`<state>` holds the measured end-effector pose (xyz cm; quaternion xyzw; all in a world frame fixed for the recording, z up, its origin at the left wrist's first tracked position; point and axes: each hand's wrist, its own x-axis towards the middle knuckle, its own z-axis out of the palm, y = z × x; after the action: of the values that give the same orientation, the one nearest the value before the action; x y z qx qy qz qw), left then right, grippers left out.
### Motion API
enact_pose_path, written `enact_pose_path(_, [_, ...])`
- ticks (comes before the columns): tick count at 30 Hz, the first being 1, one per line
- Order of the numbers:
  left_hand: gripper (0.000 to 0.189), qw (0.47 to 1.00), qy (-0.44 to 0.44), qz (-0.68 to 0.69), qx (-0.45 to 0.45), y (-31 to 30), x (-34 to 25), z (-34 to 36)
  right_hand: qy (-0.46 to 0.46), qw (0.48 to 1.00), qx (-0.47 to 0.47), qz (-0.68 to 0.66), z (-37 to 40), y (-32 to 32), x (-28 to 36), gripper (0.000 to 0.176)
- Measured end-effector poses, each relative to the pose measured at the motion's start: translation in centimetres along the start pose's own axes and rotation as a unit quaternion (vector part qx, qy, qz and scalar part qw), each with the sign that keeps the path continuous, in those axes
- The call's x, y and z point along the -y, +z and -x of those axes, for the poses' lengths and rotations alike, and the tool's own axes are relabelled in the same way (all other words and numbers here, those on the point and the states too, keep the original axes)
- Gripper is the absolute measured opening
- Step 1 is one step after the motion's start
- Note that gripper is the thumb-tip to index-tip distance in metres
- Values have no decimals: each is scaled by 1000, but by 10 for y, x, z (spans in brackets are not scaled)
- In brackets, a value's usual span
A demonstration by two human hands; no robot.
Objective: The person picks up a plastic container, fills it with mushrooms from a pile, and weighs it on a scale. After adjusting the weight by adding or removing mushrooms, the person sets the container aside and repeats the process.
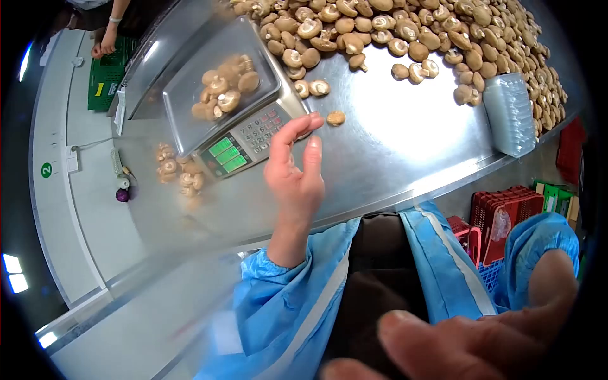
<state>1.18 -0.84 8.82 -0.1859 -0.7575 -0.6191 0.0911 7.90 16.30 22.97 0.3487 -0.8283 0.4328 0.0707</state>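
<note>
My left hand [295,171] is raised over the front edge of the scale [256,136], fingers curved and thumb apart, holding nothing. Just past its fingertips, a small mushroom [335,118] lies on the metal table [373,152]. Brown-capped mushrooms [229,85] sit in a cluster on the scale's pan [183,117], and the green display [228,155] is lit. Close to the camera at lower right is my right hand [468,332], blurred, its fingers spread with nothing visible in them.
A big mushroom heap [430,31] covers the table's far side. Stacked clear plastic trays [510,114] stand at its right edge. More mushrooms [180,171] lie left of the scale. Red crates [500,215] are at right. Another person's hands [106,44] touch a green crate [104,79].
</note>
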Motion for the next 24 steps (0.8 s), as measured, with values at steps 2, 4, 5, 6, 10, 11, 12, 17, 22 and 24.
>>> enact_pose_path(2, [33, 1000, 0, 15, 14, 9, -1, 2, -3, 1000, -4, 7, 4, -2, 0, 24])
enact_pose_path(4, [34, 998, -40, 45, 7, 16, -6, 10, -7, 1000, -12, 8, 8, -3, -1, 24])
enact_pose_path(5, [33, 997, -56, 55, 2, 17, -10, 9, -9, 1000, -15, 13, 9, -2, -1, 24])
enact_pose_path(6, [34, 998, -53, 37, 15, 14, -7, 11, -10, 1000, -19, 16, 10, -4, -1, 24])
enact_pose_path(10, [31, 997, -70, 26, 30, 14, -8, 13, -3, 999, -33, 23, 16, -4, -3, 25])
enact_pose_path(11, [30, 996, -82, 28, 30, 16, -8, 16, -2, 999, -32, 26, 19, -1, -1, 25])
enact_pose_path(12, [30, 994, -100, 24, 23, 18, -8, 19, 1, 999, -36, 29, 21, -1, 0, 25])
enact_pose_path(17, [33, 990, -138, 12, 38, 22, 1, 24, 17, 998, -53, 26, 28, -5, -2, 26])
enact_pose_path(22, [30, 977, -197, 64, 47, 21, 10, 19, 20, 997, -69, 26, 35, -10, -13, 27])
enact_pose_path(24, [31, 980, -184, 51, 61, 17, 23, 23, 13, 998, -62, 25, 34, -8, -16, 28])
